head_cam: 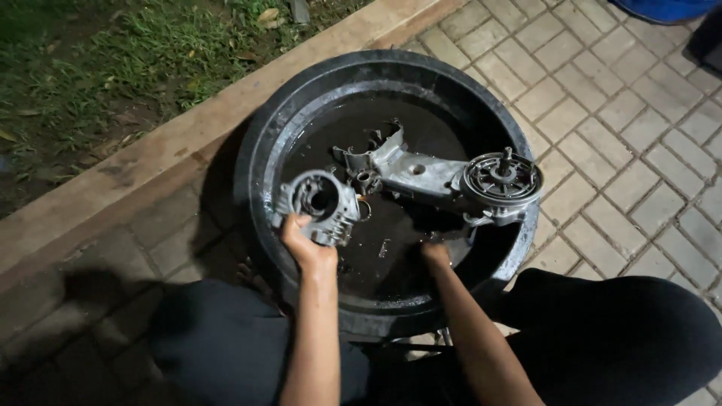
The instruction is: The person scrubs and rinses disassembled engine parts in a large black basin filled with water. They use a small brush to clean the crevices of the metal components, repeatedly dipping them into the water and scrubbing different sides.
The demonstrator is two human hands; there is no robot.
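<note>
My left hand (302, 242) grips a round grey metal engine cover (319, 201) and holds it tilted just above the dark liquid at the left of a large black basin (259, 143). My right hand (434, 254) reaches down into the dark liquid near the basin's front, and its fingers are hidden below the surface. A long grey metal engine casing (444, 177) lies across the basin, its round end resting on the right rim.
The basin stands on grey paving bricks (624, 113). A concrete curb (150, 158) runs diagonally behind it, with grass (90, 68) beyond. My knees in dark trousers (624, 331) flank the basin at the front. A blue object (662, 7) sits at the top right.
</note>
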